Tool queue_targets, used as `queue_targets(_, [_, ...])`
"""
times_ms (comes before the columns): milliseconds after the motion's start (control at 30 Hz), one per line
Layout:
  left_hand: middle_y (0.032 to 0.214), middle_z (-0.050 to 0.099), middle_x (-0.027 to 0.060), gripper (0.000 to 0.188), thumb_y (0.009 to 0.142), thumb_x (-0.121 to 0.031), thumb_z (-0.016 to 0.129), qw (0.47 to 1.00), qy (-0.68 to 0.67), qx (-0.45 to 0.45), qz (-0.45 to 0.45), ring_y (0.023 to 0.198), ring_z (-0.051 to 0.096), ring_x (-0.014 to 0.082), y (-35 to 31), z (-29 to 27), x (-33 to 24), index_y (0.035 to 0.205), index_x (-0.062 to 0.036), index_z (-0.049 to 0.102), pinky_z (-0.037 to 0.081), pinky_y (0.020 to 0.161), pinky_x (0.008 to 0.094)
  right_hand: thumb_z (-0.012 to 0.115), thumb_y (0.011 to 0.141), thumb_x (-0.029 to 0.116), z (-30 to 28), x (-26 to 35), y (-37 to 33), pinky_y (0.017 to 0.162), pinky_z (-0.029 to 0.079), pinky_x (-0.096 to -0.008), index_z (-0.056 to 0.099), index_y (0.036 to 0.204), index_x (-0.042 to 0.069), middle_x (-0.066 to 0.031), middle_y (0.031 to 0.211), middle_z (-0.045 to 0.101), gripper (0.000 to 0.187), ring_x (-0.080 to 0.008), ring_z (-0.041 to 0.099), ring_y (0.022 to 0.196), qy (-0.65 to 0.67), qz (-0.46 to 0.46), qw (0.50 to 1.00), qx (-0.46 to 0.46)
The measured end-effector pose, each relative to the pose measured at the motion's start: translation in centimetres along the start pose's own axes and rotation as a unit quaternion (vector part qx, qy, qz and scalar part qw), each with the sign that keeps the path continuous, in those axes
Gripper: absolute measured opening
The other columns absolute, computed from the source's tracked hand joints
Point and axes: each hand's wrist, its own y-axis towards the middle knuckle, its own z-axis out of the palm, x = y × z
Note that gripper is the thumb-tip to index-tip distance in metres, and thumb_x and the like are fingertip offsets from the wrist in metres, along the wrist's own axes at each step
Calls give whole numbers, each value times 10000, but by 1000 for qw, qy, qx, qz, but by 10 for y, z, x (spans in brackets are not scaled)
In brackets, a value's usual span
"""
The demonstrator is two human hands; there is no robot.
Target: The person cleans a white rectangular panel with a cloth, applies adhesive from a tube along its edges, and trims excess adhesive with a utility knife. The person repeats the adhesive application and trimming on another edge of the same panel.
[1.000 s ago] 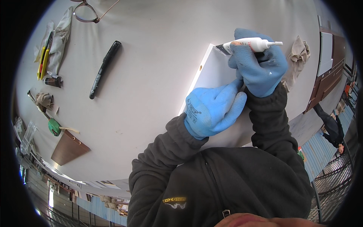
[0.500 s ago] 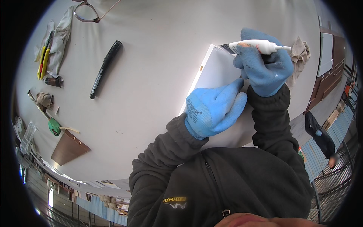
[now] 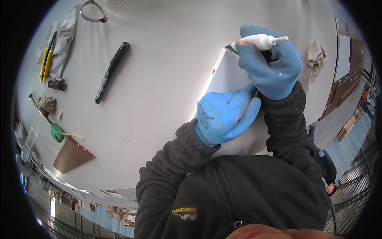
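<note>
My right hand (image 3: 272, 65), in a blue work glove, is closed around a white squeeze tube (image 3: 260, 41). The tube lies almost level, with its narrow nozzle pointing right and its dark end at the left over the panel's far corner. Bare skin shows at a fingertip of this glove. Below it, my gloved left hand (image 3: 227, 115) lies across a white panel (image 3: 229, 73), its fingers stretched out to the right and partly apart. Their tips are partly hidden near my right wrist. The panel has a small round hole in its left edge strip.
A black marker (image 3: 112, 73) lies left of the panel. Farther left are a yellow cutter (image 3: 47, 63), a cloth glove (image 3: 65, 42), a green tape measure (image 3: 57, 133) and a brown board piece (image 3: 74, 155). Glasses (image 3: 93, 12) lie at the back, a rag (image 3: 316, 55) at right. Another person (image 3: 326, 167) stands beyond.
My right hand has moved a little left and away from me with the tube, whose nozzle now tips slightly higher. My left hand stays nearly still. The person at right has shifted.
</note>
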Motion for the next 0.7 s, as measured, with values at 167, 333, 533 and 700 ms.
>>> queue_targets(167, [766,698,79,278,969,-160,697,1000,-1,-2,9,579,664,236,-1,0,2,1152,48,723,524,526,346,799,894,10,-7,-5,4,702,608,-268,741,1055,5,-102,924,775,171,-114,743,812,-94,-121,988,9])
queue_targets(333, [764,708,95,289,967,-158,700,1000,-12,-2,-1,581,676,244,-2,0,1,1154,62,718,529,524,343,795,944,82,-6,-1,-1,620,585,-239,719,1036,-9,-103,909,773,150,-111,731,724,-30,-39,998,-41])
queue_targets(533, [788,731,122,284,969,-152,701,1000,-16,-21,15,614,705,257,-1,3,4,1145,71,714,549,543,344,772,970,91,-10,15,-3,499,496,-205,725,1086,-23,-106,789,752,169,-85,661,582,165,154,967,-119])
queue_targets(700, [812,747,136,215,957,-42,679,1000,-18,-14,-9,652,738,283,-3,3,1,1140,55,739,574,606,336,775,960,98,-12,14,-7,509,501,-219,733,1127,-25,-107,811,761,212,-109,665,588,156,184,965,-107])
